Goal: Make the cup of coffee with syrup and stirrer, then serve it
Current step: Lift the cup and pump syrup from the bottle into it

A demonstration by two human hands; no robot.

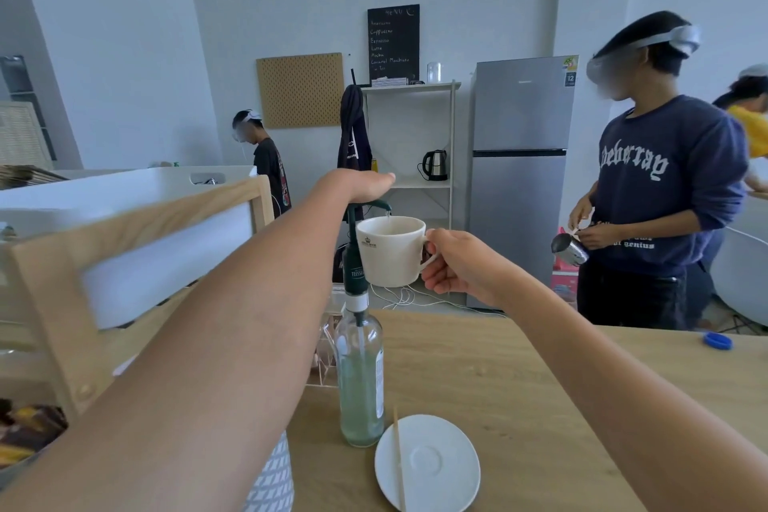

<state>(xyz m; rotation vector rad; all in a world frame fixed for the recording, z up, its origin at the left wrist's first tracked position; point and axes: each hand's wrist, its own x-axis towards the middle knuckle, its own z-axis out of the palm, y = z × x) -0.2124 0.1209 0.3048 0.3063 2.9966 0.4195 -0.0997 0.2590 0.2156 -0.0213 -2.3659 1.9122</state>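
A clear glass syrup bottle (pixel 360 378) with a dark green pump (pixel 358 245) stands on the wooden counter (pixel 519 387). My left hand (pixel 360 185) lies flat on top of the pump head. My right hand (pixel 453 266) holds a white cup (pixel 388 251) by its handle, raised with its mouth under the pump's spout. A white saucer (pixel 432 463) sits on the counter in front of the bottle, with a thin wooden stirrer (pixel 399 461) lying across its left side.
A wooden rack with a white bin (pixel 124 229) stands at the left. A blue bottle cap (pixel 717 341) lies at the counter's far right. A person in a navy sweatshirt (pixel 665 195) holding a metal jug stands beyond the counter. A fridge (pixel 521 179) and shelf are behind.
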